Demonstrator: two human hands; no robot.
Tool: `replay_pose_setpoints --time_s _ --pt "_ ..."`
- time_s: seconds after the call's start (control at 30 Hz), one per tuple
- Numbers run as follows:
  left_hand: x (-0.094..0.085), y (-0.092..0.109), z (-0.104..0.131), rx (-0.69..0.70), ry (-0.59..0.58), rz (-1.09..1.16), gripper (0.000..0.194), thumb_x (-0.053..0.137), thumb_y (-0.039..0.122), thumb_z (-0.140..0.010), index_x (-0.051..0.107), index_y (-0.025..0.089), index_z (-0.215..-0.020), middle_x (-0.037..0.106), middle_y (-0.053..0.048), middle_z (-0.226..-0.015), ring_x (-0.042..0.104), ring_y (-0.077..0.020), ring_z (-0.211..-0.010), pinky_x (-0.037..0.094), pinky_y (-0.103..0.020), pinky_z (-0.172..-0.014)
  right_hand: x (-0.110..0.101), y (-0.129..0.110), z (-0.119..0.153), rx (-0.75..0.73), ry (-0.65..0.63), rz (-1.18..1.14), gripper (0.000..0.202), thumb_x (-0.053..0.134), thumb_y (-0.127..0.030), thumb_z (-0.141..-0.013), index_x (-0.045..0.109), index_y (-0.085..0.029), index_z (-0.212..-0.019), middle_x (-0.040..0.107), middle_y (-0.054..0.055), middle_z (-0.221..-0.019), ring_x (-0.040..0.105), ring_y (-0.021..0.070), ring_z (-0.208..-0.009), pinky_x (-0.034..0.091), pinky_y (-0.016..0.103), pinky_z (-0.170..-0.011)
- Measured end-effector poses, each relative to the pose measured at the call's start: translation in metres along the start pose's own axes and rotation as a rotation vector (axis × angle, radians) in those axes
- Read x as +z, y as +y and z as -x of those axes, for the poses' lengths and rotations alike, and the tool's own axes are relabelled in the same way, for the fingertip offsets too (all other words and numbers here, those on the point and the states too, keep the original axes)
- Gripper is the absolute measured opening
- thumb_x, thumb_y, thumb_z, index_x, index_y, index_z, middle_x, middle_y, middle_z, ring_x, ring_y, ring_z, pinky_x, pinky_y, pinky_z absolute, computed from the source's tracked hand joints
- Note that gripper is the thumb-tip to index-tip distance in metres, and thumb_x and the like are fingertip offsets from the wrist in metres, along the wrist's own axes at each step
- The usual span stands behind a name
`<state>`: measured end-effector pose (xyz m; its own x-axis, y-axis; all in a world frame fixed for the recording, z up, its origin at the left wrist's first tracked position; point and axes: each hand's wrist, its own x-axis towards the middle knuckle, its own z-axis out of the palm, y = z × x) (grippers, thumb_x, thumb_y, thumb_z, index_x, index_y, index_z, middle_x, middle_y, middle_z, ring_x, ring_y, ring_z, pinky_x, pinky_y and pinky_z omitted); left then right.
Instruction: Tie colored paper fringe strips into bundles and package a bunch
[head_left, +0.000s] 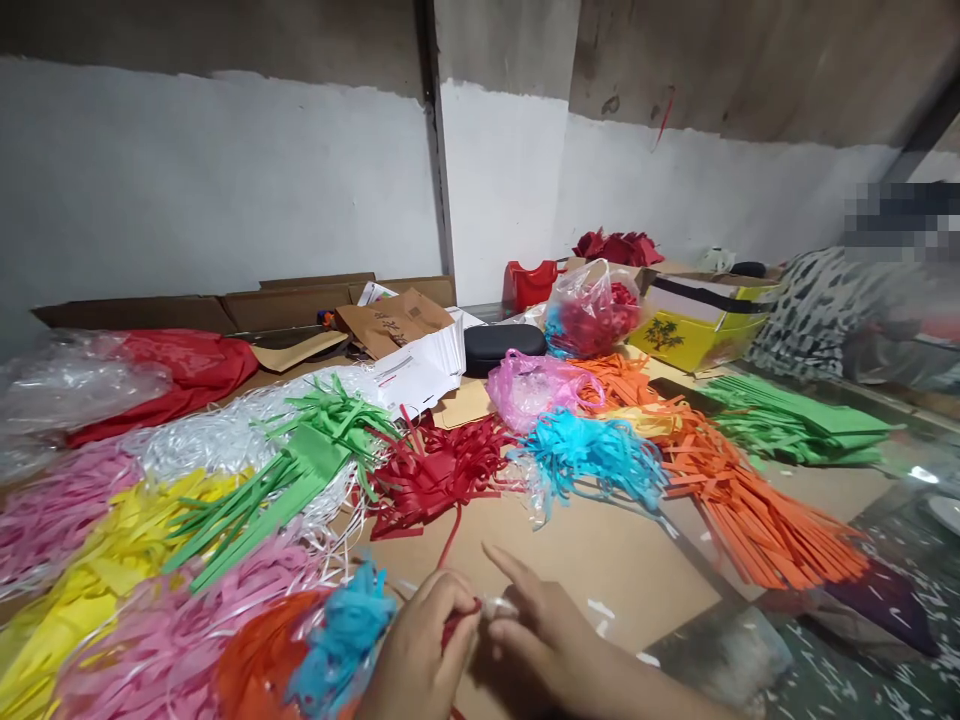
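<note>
Pinching a narrow, flat red strip (451,539) tightly in the left grip (424,640); just beside it, right grip (553,628) half-curled, one finger raised, any hold too blurred to tell. Beyond both, tangled red heap (442,468); left, crumpled blue bundle (345,632); farther right, straight-cut orange sheaf (757,515).

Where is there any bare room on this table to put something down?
Bare patch: the brown cardboard between the right hand, the farther blue bunch and the orange strips, bar some white scraps. The left is crowded with yellow strips, pink strips and green strips.
</note>
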<state>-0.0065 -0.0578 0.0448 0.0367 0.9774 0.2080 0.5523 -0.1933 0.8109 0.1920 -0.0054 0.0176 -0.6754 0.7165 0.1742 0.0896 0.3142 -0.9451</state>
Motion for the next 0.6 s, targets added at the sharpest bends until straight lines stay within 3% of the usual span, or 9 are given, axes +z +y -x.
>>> replay_pose_setpoints --time_s 0.07,0.13,0.2,0.27,0.33,0.4,0.5,0.6 --pt "0.008 -0.002 0.002 0.001 0.034 0.027 0.017 0.051 0.025 -0.089 0.054 0.024 -0.072 0.063 -0.004 -0.079 0.06 -0.0199 -0.075 0.045 -0.028 -0.072 -0.002 -0.002 0.007 0.094 0.038 -0.226 0.047 0.059 -0.052 -0.092 0.062 -0.018 -0.124 0.07 0.003 -0.07 0.056 0.0122 -0.052 0.047 0.023 -0.054" --pt "0.015 -0.007 0.004 -0.018 0.064 0.033 0.016 0.053 0.023 -0.088 0.055 0.024 -0.072 0.063 -0.003 -0.078 0.06 -0.0194 -0.073 0.045 -0.028 -0.071 -0.008 0.001 0.014 0.18 0.018 -0.475 0.043 0.066 -0.058 -0.085 0.069 -0.016 -0.092 0.068 0.003 -0.063 0.042 0.0063 -0.038 0.033 0.017 -0.04" --pt "0.022 -0.012 0.006 -0.038 0.084 0.039 0.014 0.055 0.021 -0.086 0.055 0.024 -0.072 0.063 -0.003 -0.077 0.06 -0.0191 -0.073 0.045 -0.028 -0.07 -0.014 0.006 0.018 0.225 -0.001 -0.714 0.044 0.069 -0.059 -0.082 0.068 -0.015 -0.085 0.07 0.005 -0.065 0.036 0.0031 -0.033 0.023 0.016 -0.035" --pt "0.03 -0.016 0.005 -0.064 0.105 0.06 0.013 0.055 0.02 -0.085 0.056 0.023 -0.072 0.063 -0.002 -0.077 0.06 -0.019 -0.073 0.045 -0.028 -0.071 -0.018 0.012 0.016 0.241 0.034 -0.827 0.043 0.071 -0.057 -0.08 0.068 -0.016 -0.092 0.073 0.007 -0.075 0.039 0.0029 -0.032 0.021 0.016 -0.034" --pt "0.036 -0.019 0.004 -0.115 0.116 0.096 0.014 0.056 0.021 -0.084 0.058 0.023 -0.07 0.064 -0.002 -0.075 0.061 -0.0189 -0.072 0.046 -0.028 -0.069 -0.018 0.017 0.01 0.273 0.082 -0.783 0.046 0.074 -0.058 -0.077 0.067 -0.015 -0.092 0.073 0.007 -0.078 0.043 0.0041 -0.032 0.023 0.017 -0.035" --pt "0.038 -0.022 0.003 -0.173 0.141 0.109 0.015 0.057 0.022 -0.083 0.062 0.023 -0.069 0.067 -0.003 -0.077 0.063 -0.0201 -0.075 0.047 -0.028 -0.071 -0.016 0.019 0.001 0.299 0.14 -0.613 0.049 0.072 -0.063 -0.077 0.067 -0.014 -0.082 0.068 0.004 -0.067 0.043 0.0058 -0.035 0.027 0.018 -0.038" --pt "0.035 -0.024 0.003 -0.249 0.239 0.135 0.009 0.069 0.03 -0.077 0.071 0.024 -0.07 0.072 -0.005 -0.085 0.066 -0.0238 -0.086 0.049 -0.03 -0.081 -0.011 0.016 -0.01 0.215 0.315 -0.267 0.054 0.066 -0.066 -0.081 0.068 -0.014 -0.066 0.061 0.004 -0.064 0.055 0.0128 -0.056 0.043 0.023 -0.054" --pt "0.032 -0.023 0.006 -0.438 0.356 0.447 0.025 0.083 0.042 -0.065 0.072 0.022 -0.075 0.07 -0.002 -0.073 0.063 -0.018 -0.068 0.049 -0.025 -0.066 -0.004 0.008 -0.017 0.113 0.359 -0.215 0.053 0.068 -0.067 -0.079 0.071 -0.015 -0.066 0.065 0.009 -0.08 0.061 0.0195 -0.08 0.049 0.029 -0.071"
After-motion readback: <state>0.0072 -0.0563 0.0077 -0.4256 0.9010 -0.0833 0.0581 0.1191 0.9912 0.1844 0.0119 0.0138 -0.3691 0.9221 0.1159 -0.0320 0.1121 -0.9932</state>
